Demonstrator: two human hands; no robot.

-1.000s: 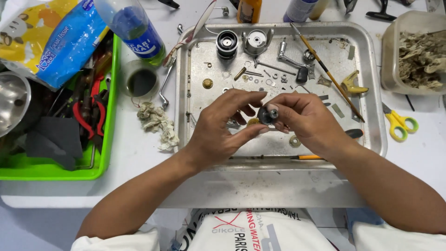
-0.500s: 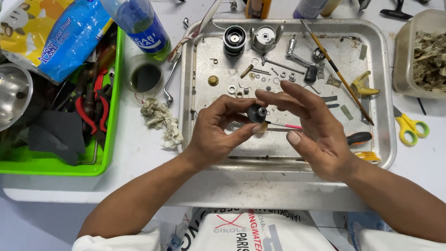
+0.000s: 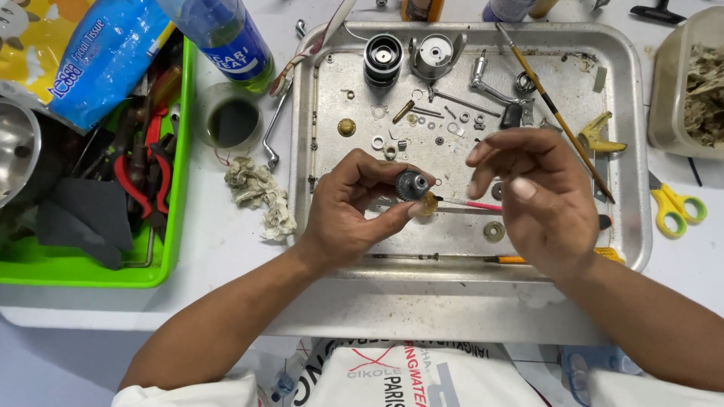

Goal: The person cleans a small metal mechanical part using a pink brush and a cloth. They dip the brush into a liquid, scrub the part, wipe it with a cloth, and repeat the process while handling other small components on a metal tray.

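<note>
Over the middle of the metal tray (image 3: 637, 226), left hand (image 3: 354, 215) pinching a small dark round metal part (image 3: 411, 185) between thumb and fingertips, fingers curled in tight around its rim, held just above the tray floor. Right beside it, touching or nearly so, a little brass gear (image 3: 429, 203) at the thumb tip; can't tell if it's attached to the dark part or just resting there. Right hand (image 3: 532, 200) hovering close to the right, fingers loosely spread and half curled, holding nothing as far as can be made out. Under it, a thin pink-handled tool (image 3: 464, 203) lying flat on the tray, plus a washer (image 3: 494, 231) nearby. Further back on the tray: a black spool (image 3: 383, 56), a silver housing piece (image 3: 437, 54), a brush (image 3: 554, 113) lying diagonally, lots of tiny rings and screws scattered about. Off to the left, a crumpled rag (image 3: 256, 192), a small cup of dark liquid (image 3: 232, 120), a green bin (image 3: 98, 264) full of pliers. Yellow scissors (image 3: 675, 207) out on the right. Handling guess: the dark part looks stiff, solid, small but dense, probably a bit greasy and slippery, so best gripped by the outer rim like now, not by the gear side. Brass gear looks light and easy to drop.
</note>
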